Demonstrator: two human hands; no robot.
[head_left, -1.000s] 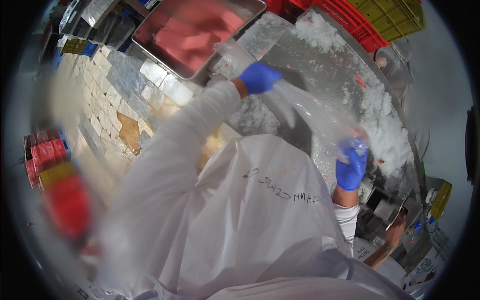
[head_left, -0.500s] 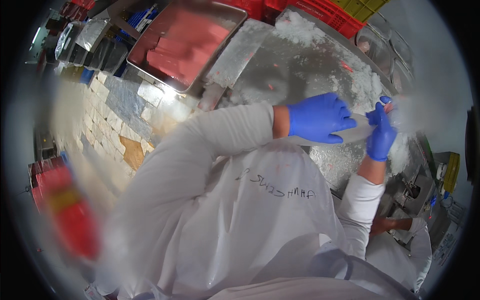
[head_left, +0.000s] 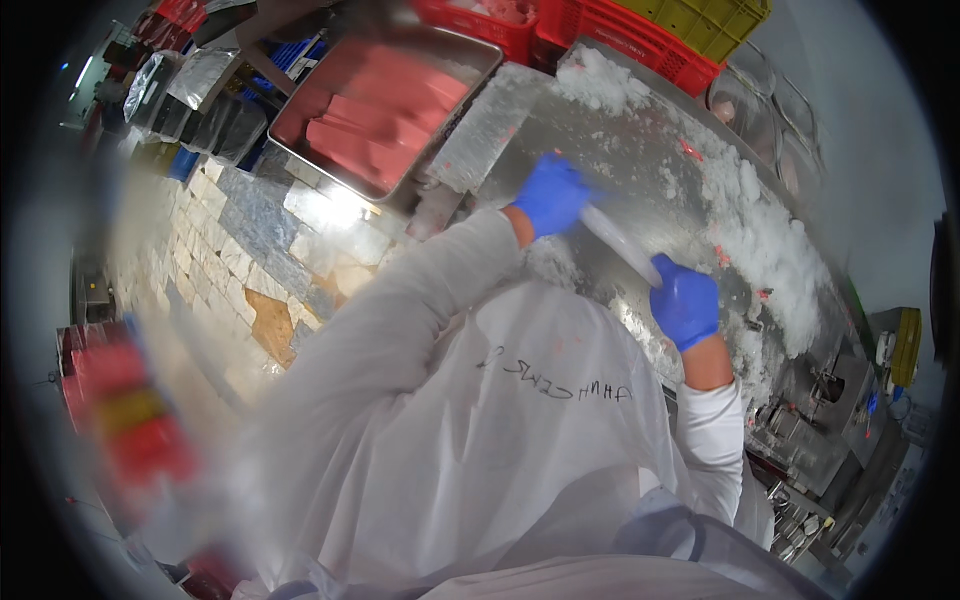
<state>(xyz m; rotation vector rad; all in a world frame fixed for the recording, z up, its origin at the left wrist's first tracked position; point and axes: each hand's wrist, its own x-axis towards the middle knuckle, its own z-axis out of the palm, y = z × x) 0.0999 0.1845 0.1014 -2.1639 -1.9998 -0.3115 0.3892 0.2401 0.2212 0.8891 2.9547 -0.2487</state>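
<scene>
A long, narrow whitish strip (head_left: 622,243) stretches between my two blue-gloved hands, slanting down to the right over the metal worktable (head_left: 600,140). Its kind I cannot make out. My left hand (head_left: 550,195) is closed round the strip's upper left end, a little blurred by motion. At the lower right end, my right hand (head_left: 687,305) is closed on it too, the knuckles turned up. Crushed ice (head_left: 765,245) lies along the table's right side, with small pinkish-red scraps in it. Wet slush is smeared over the metal around my hands.
A metal tray (head_left: 487,68) holding pink slabs (head_left: 365,135) stands beyond the table's left end. Red crates (head_left: 620,42) and a yellow crate (head_left: 715,28) line the far edge. Wire-framed rings (head_left: 775,85) stand at the far right. Tiled floor (head_left: 230,250) lies left.
My hands have come left and are now apart, with the strip stretched between them. My left hand has closed from spread fingers. The other person's arm at lower right is gone from view.
</scene>
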